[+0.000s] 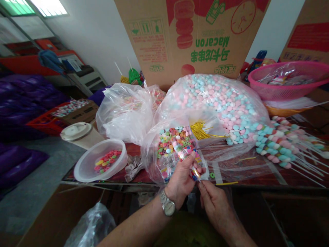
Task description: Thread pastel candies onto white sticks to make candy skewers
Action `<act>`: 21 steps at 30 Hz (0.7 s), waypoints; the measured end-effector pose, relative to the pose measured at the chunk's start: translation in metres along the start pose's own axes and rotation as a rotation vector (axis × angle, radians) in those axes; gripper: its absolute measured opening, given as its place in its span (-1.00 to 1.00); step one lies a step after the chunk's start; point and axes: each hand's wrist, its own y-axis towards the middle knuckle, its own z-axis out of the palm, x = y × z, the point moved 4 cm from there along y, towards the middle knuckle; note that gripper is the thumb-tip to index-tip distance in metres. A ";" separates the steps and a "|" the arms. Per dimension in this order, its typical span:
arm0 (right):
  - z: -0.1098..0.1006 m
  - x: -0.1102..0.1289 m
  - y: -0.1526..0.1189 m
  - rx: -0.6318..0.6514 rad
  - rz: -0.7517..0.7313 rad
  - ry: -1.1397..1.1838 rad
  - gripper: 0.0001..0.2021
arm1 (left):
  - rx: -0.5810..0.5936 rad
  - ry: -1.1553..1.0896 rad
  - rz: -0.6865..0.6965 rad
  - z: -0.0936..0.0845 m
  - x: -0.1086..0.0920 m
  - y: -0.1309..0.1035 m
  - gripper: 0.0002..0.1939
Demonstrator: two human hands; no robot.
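Observation:
My left hand (183, 175), with a watch on its wrist, is closed around a candy skewer in a clear wrapper (180, 151). The skewer slants from upper left down toward my right hand (214, 199), whose thumb and fingers pinch its lower end. Whether a tie lies in that pinch is hidden. Beneath the skewer is a clear bag of colourful ring candies (169, 140) with a printed label. A bundle of yellow twist ties (200, 130) lies just beyond my hands. One loose yellow tie (227, 183) rests at the table's front edge, near a green ring candy (211, 175).
A large bag of pastel candies (218, 99) fills the back. Finished-looking skewers (280, 142) are piled at right, below a pink basket (285, 91). At left stand a plastic bowl (84, 171) with ring candies and a lidded cup (77, 132). A cardboard box (154, 68) rises behind.

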 end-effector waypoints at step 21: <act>-0.070 0.005 0.015 0.272 -0.041 -0.112 -0.57 | 0.285 1.853 0.994 0.012 -0.076 -0.054 -0.56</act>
